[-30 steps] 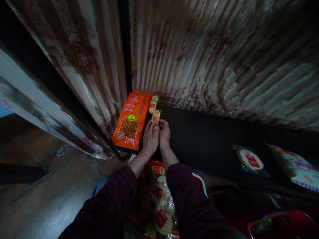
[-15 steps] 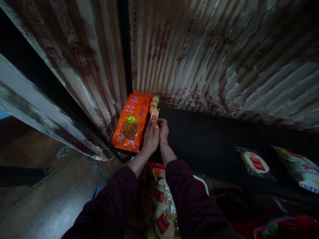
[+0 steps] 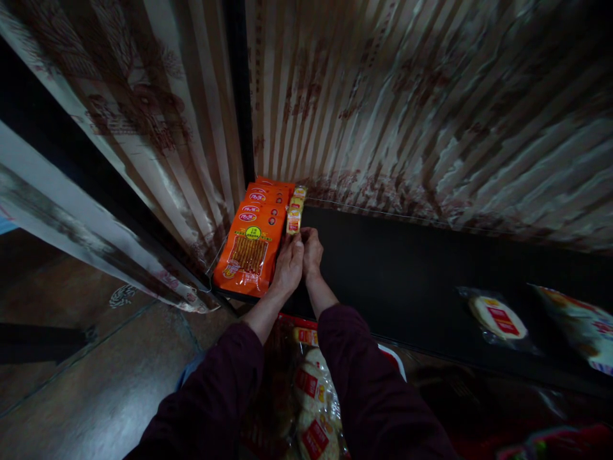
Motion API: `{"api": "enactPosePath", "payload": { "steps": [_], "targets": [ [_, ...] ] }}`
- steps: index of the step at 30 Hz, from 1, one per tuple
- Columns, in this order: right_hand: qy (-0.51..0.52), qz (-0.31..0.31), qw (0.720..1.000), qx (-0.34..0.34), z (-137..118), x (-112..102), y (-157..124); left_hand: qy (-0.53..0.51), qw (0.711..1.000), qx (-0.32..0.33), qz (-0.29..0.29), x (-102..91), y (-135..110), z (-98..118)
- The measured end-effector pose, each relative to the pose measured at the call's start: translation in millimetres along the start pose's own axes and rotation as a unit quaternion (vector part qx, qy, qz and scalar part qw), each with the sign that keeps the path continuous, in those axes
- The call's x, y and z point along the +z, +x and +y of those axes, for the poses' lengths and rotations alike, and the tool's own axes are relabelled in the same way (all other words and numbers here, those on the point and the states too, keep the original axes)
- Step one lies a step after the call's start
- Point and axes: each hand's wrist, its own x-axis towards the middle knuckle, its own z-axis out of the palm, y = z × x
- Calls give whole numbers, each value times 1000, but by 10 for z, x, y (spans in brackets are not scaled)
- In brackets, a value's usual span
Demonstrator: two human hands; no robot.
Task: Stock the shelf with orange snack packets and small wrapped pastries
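Note:
My left hand [image 3: 288, 265] and my right hand [image 3: 312, 253] are close together on the black shelf, fingers curled inward. Between their fingertips they grip the near end of a small yellow-and-red snack packet [image 3: 294, 221], the front one in a short row. Part of it is hidden by my fingers. Behind it, touching or nearly so, lie more small yellow packets [image 3: 297, 199]. Just left of my left hand, overlapping orange bags of stick snacks [image 3: 249, 252] lie along the shelf's left end.
On the black shelf [image 3: 383, 268], a round wrapped flatbread [image 3: 500, 317] and a pale printed bag [image 3: 579, 329] lie to the right. Below my arms, a red basket [image 3: 299, 319] holds wrapped round breads [image 3: 313, 409]. Printed curtains [image 3: 359, 96] hang behind and at left, beside a dark post [image 3: 238, 83].
The front small packet has shifted slightly down and left with my hands, and now sits more in line with the row. The view has moved a little.

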Motion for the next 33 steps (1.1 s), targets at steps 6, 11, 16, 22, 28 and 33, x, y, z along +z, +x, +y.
{"api": "enactPosePath", "payload": {
  "steps": [6,11,16,22,28,33],
  "targets": [
    [-80,-5,997,-16,-16,7,12,-29,999,-26,-15,-25,19,9],
    [-134,-9,991,-27,-55,-2,4,-35,999,-30,-18,-47,25,40],
    [-157,2,987,-19,-75,-12,-13,-40,998,-45,-13,-53,26,73],
    [-115,22,993,-27,-25,-5,42,-30,998,-48,-11,-41,25,54],
    [-126,22,989,-76,21,73,139,-36,998,-38,-23,-48,31,42],
    [-116,7,989,-88,29,104,186,-52,998,-25,-19,-41,35,18]
  ]
}}
